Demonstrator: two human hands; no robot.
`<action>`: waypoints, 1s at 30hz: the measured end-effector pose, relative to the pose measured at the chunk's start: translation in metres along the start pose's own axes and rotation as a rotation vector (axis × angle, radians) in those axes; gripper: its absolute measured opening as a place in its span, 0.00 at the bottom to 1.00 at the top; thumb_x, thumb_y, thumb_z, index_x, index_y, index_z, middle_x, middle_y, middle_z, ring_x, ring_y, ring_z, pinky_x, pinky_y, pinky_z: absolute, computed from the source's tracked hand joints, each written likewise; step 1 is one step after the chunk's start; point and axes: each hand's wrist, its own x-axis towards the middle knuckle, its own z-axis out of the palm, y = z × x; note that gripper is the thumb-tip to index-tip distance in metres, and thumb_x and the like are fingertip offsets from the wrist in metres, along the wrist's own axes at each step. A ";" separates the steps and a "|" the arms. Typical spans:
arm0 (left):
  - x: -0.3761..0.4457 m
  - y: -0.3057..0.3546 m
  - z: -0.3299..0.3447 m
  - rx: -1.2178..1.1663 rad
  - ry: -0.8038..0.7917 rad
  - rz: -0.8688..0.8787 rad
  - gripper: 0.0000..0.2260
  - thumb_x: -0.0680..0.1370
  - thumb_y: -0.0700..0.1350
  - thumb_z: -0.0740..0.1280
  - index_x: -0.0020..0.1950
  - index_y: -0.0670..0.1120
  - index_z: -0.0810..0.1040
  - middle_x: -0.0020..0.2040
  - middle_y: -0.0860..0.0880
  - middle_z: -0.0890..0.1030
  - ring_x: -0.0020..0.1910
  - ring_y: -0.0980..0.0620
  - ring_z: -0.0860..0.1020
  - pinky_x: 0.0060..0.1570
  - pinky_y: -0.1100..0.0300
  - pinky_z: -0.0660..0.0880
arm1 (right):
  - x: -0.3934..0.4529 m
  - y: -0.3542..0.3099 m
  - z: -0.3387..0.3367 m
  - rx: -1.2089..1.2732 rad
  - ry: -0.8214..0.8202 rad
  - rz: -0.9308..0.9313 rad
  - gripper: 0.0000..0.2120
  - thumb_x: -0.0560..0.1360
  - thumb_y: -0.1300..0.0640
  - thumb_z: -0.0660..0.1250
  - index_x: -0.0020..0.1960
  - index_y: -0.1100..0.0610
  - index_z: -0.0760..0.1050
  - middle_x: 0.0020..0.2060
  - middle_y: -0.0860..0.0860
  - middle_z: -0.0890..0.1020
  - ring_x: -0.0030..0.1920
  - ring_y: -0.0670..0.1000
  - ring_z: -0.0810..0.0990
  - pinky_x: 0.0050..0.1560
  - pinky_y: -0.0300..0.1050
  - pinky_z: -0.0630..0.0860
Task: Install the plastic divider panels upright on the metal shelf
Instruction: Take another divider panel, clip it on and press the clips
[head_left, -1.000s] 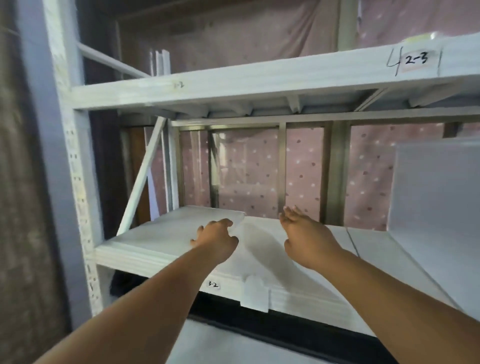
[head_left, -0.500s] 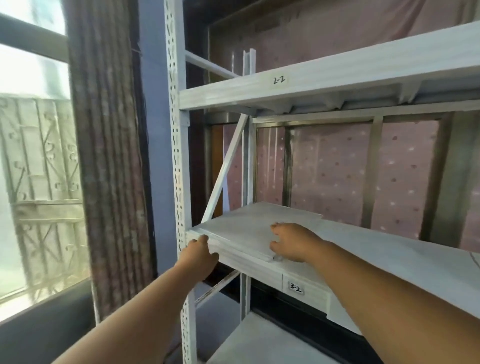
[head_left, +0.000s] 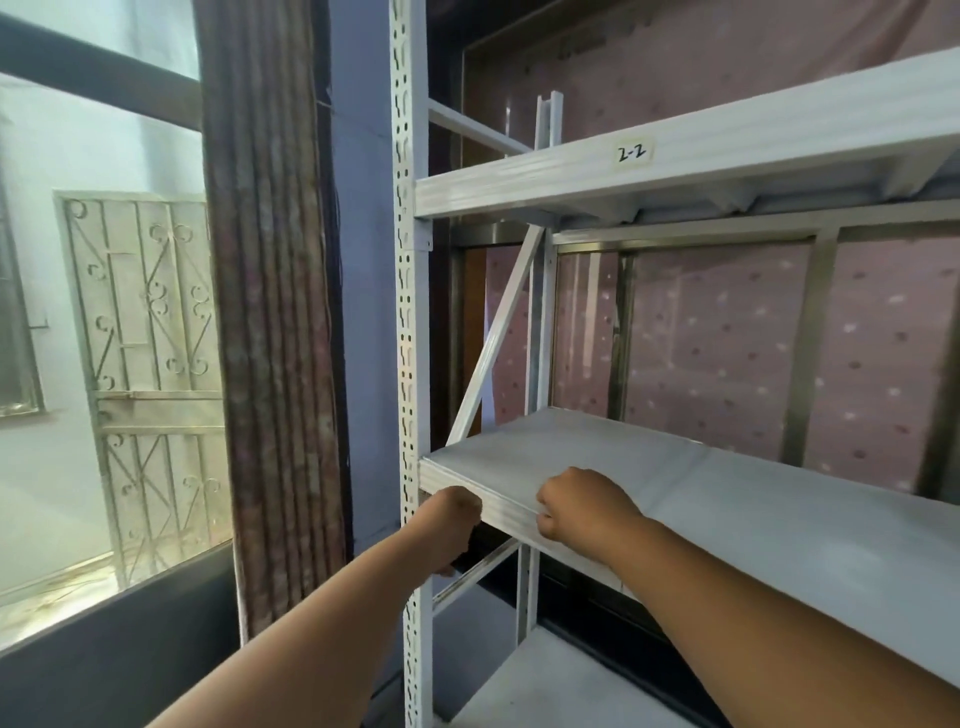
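Left hand (head_left: 451, 519) and right hand (head_left: 582, 501) grip flat panel stack's (head_left: 545, 457) front edge.

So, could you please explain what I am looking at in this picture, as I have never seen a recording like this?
There is no machine here: a person wears a camera on the head, so the one view looks forward and down along both bare forearms. In front stands a white metal shelf on a perforated post; the level above carries a handwritten label "2-2". A stack of flat pale divider panels lies on the shelf's left end. The left hand is at the stack's front corner, fingers curled under the edge. The right hand grips the front edge from above. No panel stands upright in this view. A window is on the left.
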 end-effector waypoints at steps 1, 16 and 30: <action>-0.004 0.006 0.005 -0.084 -0.043 -0.058 0.17 0.87 0.46 0.60 0.74 0.42 0.74 0.72 0.40 0.79 0.68 0.38 0.80 0.62 0.41 0.82 | -0.003 -0.003 -0.002 -0.027 0.006 -0.026 0.18 0.76 0.55 0.65 0.31 0.55 0.64 0.31 0.52 0.68 0.38 0.57 0.73 0.29 0.42 0.58; -0.035 0.091 0.076 -1.016 -0.488 0.364 0.16 0.88 0.53 0.56 0.74 0.66 0.73 0.69 0.42 0.82 0.65 0.32 0.82 0.58 0.27 0.80 | -0.077 0.045 -0.059 0.412 0.451 0.007 0.12 0.80 0.46 0.63 0.52 0.49 0.84 0.46 0.50 0.81 0.44 0.51 0.80 0.44 0.49 0.79; -0.064 0.142 0.149 -0.636 -0.519 0.626 0.19 0.87 0.47 0.63 0.76 0.65 0.72 0.54 0.49 0.88 0.50 0.48 0.89 0.53 0.39 0.86 | -0.139 0.117 -0.036 0.903 0.573 0.177 0.13 0.82 0.49 0.65 0.61 0.32 0.78 0.51 0.46 0.88 0.50 0.49 0.87 0.58 0.56 0.82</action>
